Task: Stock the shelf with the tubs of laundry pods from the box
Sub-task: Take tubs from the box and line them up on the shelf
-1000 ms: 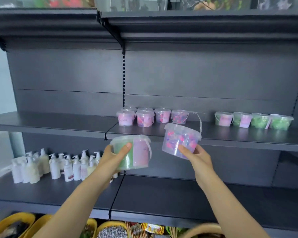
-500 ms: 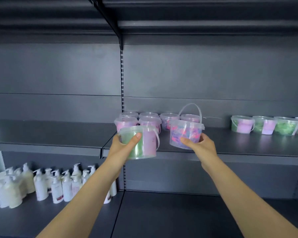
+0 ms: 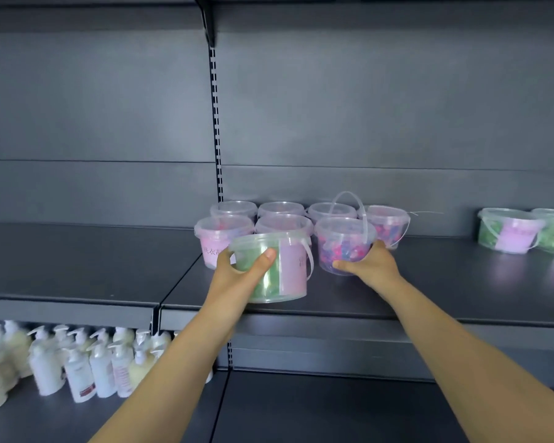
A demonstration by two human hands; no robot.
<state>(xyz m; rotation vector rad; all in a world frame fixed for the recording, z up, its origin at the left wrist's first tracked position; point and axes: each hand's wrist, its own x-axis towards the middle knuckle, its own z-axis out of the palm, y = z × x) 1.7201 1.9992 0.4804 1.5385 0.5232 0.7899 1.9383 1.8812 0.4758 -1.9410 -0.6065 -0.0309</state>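
Our left hand (image 3: 237, 278) grips a clear green-pod tub (image 3: 271, 284), pink label (image 3: 293, 266) unreadable; our right hand (image 3: 370, 265) grips a pink-and-blue tub (image 3: 343, 243).

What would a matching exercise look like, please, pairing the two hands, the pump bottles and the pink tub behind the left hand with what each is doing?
Things:
1. left hand
2. right hand
3. pump bottles
4. pink tub

States:
A. stand on the lower shelf
B. grips the tub of pink and blue pods
C. stands on the middle shelf
D. grips the tub of green pods

Pairs: 1-D, 2-B, 3-A, 4-C.
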